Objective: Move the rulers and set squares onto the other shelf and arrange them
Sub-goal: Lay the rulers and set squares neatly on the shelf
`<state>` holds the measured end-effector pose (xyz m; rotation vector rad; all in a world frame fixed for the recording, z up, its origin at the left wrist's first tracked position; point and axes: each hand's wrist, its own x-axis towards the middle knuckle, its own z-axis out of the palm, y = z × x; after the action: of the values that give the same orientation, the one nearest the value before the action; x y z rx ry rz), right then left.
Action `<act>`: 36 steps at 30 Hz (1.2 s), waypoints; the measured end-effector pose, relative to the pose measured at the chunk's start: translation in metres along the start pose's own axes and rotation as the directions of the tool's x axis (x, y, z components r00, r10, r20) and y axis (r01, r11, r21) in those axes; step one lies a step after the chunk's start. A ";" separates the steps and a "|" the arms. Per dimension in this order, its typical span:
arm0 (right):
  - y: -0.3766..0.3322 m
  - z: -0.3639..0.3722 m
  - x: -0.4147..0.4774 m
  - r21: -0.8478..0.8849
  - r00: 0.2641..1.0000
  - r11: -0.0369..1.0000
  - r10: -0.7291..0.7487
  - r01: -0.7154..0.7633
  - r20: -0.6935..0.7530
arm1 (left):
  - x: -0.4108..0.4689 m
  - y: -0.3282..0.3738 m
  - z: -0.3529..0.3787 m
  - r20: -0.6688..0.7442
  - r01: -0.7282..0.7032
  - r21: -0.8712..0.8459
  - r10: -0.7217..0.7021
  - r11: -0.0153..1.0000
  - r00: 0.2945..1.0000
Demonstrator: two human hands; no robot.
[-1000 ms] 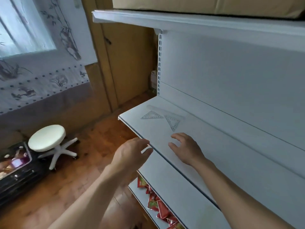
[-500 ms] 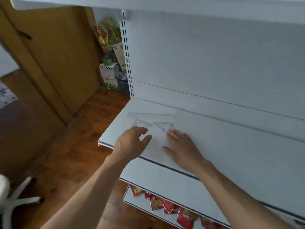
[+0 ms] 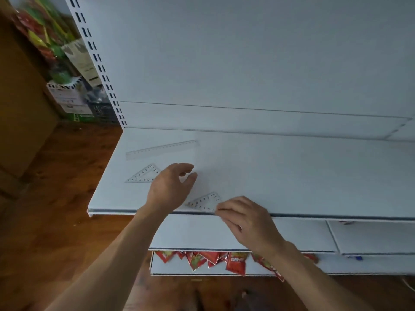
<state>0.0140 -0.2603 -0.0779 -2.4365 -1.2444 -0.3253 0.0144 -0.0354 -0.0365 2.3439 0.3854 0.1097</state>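
Observation:
A clear straight ruler (image 3: pixel 161 149) lies near the back left of the white shelf (image 3: pixel 292 176). In front of it lies a clear set square (image 3: pixel 143 175). My left hand (image 3: pixel 170 187) hovers just right of that set square, fingers loosely spread and holding nothing. A second clear set square (image 3: pixel 203 202) sits at the shelf's front edge. My right hand (image 3: pixel 244 218) pinches its right corner at the edge.
Below are two more white shelves (image 3: pixel 202 232); the lowest holds several red snack packets (image 3: pixel 224 259). Left of the shelf upright stand a basket and bagged goods (image 3: pixel 74 93). Wooden floor (image 3: pixel 56 221) lies to the left.
The right-hand set square has slid from beside the other one to the shelf's front edge under my right hand. My left hand moved off the left set square. The view has come closer.

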 end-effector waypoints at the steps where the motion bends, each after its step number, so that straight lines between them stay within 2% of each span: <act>1: 0.001 -0.005 -0.001 0.012 0.999 1.000 0.024 -0.023 -0.046 | 0.001 0.003 0.001 0.011 -0.002 -0.025 0.003 1.000 1.000; 5: 0.012 -0.030 0.000 0.068 0.952 0.981 0.192 -0.180 -0.237 | 0.001 0.021 0.010 0.107 0.039 -0.219 -0.016 0.975 0.994; 8: 0.023 -0.048 -0.001 0.093 0.906 0.967 0.256 -0.238 -0.338 | -0.002 0.041 0.020 0.248 0.119 -0.416 -0.013 0.902 0.969; 11: 0.033 -0.065 -0.008 0.140 0.863 0.955 0.298 -0.263 -0.408 | -0.009 0.070 0.031 0.454 0.259 -0.565 0.034 0.783 0.890; 13: 0.039 -0.076 -0.018 0.194 0.841 0.941 0.335 -0.277 -0.425 | -0.016 0.091 0.041 0.528 0.278 -0.591 0.102 0.757 0.843; 15: 0.048 -0.089 -0.034 0.270 0.815 0.918 0.386 -0.291 -0.433 | -0.021 0.109 0.055 0.538 0.261 -0.602 0.141 0.755 0.831; 20: 0.074 -0.128 -0.092 0.360 0.776 0.864 0.483 -0.350 -0.404 | -0.039 0.161 0.100 0.467 0.192 -0.648 0.186 0.737 0.864; 24: 0.095 -0.165 -0.148 0.586 0.626 0.665 0.714 -0.464 -0.314 | -0.059 0.214 0.142 0.436 0.126 -0.658 0.239 0.742 0.868; 29: 0.137 -0.212 -0.231 0.682 0.510 0.519 0.825 -0.516 -0.243 | -0.101 0.291 0.211 0.450 0.067 -0.684 0.348 0.726 0.822; 32: 0.155 -0.240 -0.286 0.676 0.467 0.552 0.820 -0.488 -0.331 | -0.126 0.336 0.254 0.453 -0.005 -0.696 0.445 0.718 0.773; 36: 0.170 -0.273 -0.354 0.607 0.379 0.568 0.823 -0.555 -0.423 | -0.155 0.389 0.306 0.478 -0.091 -0.689 0.545 0.719 0.689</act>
<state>-0.0609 -0.7265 -0.0034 -1.9463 0.1392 -0.5771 0.0200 -0.5511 0.0195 1.5993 -0.4149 -0.3697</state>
